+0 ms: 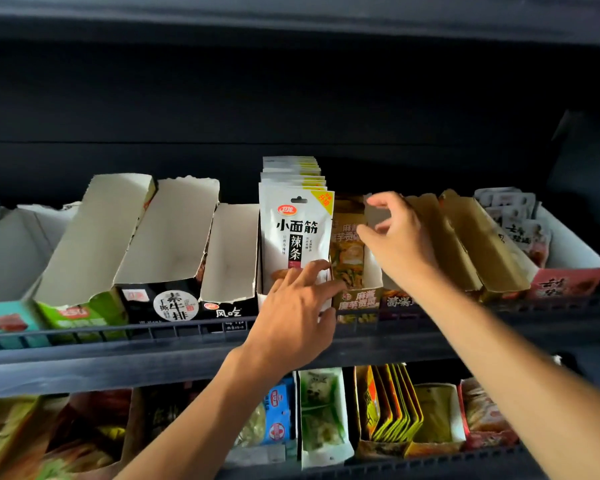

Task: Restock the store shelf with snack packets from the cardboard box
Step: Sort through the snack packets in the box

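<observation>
**Upper shelf, white packet row: stock in place, hands at front**

Lower shelf (326,355): mixed display boxes, partly filled, nearest the camera.

Left hand (297,308): fingers spread and fairly straight, tips resting on the lower face of the front white snack packet (297,233). Nearer hand to the stock.

White snack packets: upright row in an open display carton, long axis vertical, the row running straight back from the left hand.

Right hand (400,237): just right of the row, fingers loosely curled at the neighbouring yellow-packet carton (355,271); whether it pinches anything cannot be told.

Emptied cartons (132,237): left of the row.

Cardboard supply box: not in view.
</observation>
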{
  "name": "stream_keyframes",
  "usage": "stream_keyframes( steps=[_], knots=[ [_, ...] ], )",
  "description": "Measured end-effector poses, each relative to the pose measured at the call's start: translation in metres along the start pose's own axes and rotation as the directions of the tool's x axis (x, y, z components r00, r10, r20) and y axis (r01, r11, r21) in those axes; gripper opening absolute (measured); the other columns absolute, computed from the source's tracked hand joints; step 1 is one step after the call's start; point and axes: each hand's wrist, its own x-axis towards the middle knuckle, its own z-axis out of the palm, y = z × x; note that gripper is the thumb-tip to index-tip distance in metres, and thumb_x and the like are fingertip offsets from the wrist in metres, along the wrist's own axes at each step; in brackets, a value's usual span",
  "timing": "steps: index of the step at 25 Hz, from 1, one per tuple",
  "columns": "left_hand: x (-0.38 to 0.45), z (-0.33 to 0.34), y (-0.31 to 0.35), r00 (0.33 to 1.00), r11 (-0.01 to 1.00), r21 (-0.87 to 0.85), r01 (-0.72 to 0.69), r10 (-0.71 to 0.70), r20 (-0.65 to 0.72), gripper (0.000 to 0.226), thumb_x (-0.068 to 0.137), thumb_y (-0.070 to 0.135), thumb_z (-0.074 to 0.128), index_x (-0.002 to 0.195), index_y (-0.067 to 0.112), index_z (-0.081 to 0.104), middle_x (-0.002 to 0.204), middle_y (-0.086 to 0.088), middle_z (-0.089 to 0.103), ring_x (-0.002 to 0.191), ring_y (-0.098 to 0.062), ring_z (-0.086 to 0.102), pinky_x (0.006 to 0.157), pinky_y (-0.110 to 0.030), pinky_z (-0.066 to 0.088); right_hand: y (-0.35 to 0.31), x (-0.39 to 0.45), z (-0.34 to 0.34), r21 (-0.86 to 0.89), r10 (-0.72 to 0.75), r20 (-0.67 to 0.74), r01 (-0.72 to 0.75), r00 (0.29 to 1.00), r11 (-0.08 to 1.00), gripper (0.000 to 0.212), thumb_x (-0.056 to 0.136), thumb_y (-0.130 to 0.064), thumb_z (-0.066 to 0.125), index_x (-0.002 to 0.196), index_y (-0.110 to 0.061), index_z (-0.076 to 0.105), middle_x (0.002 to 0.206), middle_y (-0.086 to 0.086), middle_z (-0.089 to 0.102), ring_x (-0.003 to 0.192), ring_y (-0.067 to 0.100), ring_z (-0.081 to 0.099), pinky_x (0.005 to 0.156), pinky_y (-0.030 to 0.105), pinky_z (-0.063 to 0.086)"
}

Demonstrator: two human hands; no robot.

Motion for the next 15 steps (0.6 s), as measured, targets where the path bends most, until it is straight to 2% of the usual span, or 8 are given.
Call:
stream_keyframes(
  steps=[2,4,6,8,9,11,13,15],
  knots=[
    [-0.015,-0.003,0.006,0.998,0.998,0.053,-0.023,0.026,-0.056,0.049,0.088,0.019,0.056,0.138,0.020,0.056,0.150,-0.011,0.045,0.134,-0.032,0.045,0.112,-0.054,0.038,-0.006,-0.054,-0.006,0.068,-0.021,-0.121,0.029,0.992,0.997,0.032,0.092,-0.018,0.065,0.122,-0.022,0.057,0.114,-0.014,0.054,0.100,0.008,0.056,0.079,0.026,0.048],
    [-0.052,-0.004,0.011,0.982,1.000,-0.008,-0.001,0.000,-0.191,0.051,0.089,0.011,0.058,0.139,0.010,0.054,0.148,-0.017,0.047,0.137,-0.034,0.042,0.117,-0.051,0.031,-0.010,-0.123,0.001,0.163,-0.081,-0.195,0.113,0.978,0.980,0.028,0.089,-0.009,0.066,0.116,-0.016,0.062,0.115,-0.008,0.060,0.103,0.010,0.059,0.082,0.026,0.050],
    [-0.116,0.004,0.011,0.943,0.989,-0.136,0.050,-0.092,-0.319,0.046,0.085,0.005,0.059,0.131,0.004,0.060,0.138,-0.016,0.054,0.129,-0.031,0.048,0.113,-0.044,0.035,-0.005,-0.196,0.024,0.221,-0.052,-0.115,0.076,0.992,0.972,0.025,0.086,-0.002,0.066,0.108,-0.014,0.064,0.108,-0.005,0.064,0.097,0.010,0.061,0.079,0.021,0.049],
    [-0.196,0.025,0.001,0.906,0.940,-0.224,0.257,-0.315,-0.283,0.040,0.084,0.008,0.059,0.124,0.006,0.063,0.128,-0.010,0.059,0.120,-0.026,0.052,0.104,-0.035,0.040,0.010,-0.271,0.058,0.228,0.084,0.128,-0.111,0.988,0.967,0.022,0.085,-0.002,0.066,0.100,-0.018,0.065,0.094,-0.007,0.067,0.084,0.008,0.063,0.069,0.020,0.049],
    [-0.238,0.038,-0.007,0.879,0.889,-0.246,0.385,-0.435,-0.196,0.038,0.084,0.012,0.057,0.121,0.009,0.064,0.123,-0.008,0.061,0.113,-0.026,0.054,0.098,-0.034,0.042,0.019,-0.307,0.075,0.175,0.188,0.314,-0.251,0.931,0.952,0.020,0.085,-0.006,0.066,0.097,-0.023,0.065,0.088,-0.008,0.069,0.080,0.008,0.065,0.065,0.022,0.048],
    [-0.324,0.075,-0.034,0.790,0.776,-0.150,0.613,-0.604,0.106,0.037,0.084,0.026,0.051,0.118,0.016,0.065,0.114,-0.006,0.065,0.106,-0.029,0.060,0.090,-0.037,0.046,0.044,-0.375,0.103,-0.103,0.370,0.643,-0.402,0.671,0.910,0.014,0.088,-0.017,0.066,0.098,-0.027,0.066,0.090,-0.008,0.071,0.083,0.011,0.067,0.060,0.017,0.042],
    [-0.395,0.106,-0.054,0.622,0.709,0.013,0.705,-0.628,0.467,0.053,0.089,0.053,0.035,0.120,0.022,0.067,0.116,-0.004,0.069,0.108,-0.029,0.065,0.089,-0.039,0.053,0.069,-0.434,0.116,-0.323,0.460,0.773,-0.353,0.437,0.878,0.012,0.090,-0.025,0.063,0.101,-0.025,0.066,0.098,-0.007,0.070,0.090,0.013,0.066,0.060,0.014,0.042],
    [-0.425,0.119,-0.056,0.395,0.627,0.073,0.775,-0.572,0.719,0.072,0.086,0.064,0.027,0.118,0.015,0.070,0.116,-0.008,0.071,0.106,-0.027,0.069,0.085,-0.035,0.056,0.090,-0.471,0.118,-0.446,0.521,0.801,-0.288,0.295,0.847,0.017,0.089,-0.027,0.063,0.105,-0.025,0.066,0.109,-0.006,0.069,0.103,0.014,0.064,0.075,0.020,0.045]
  ],
)
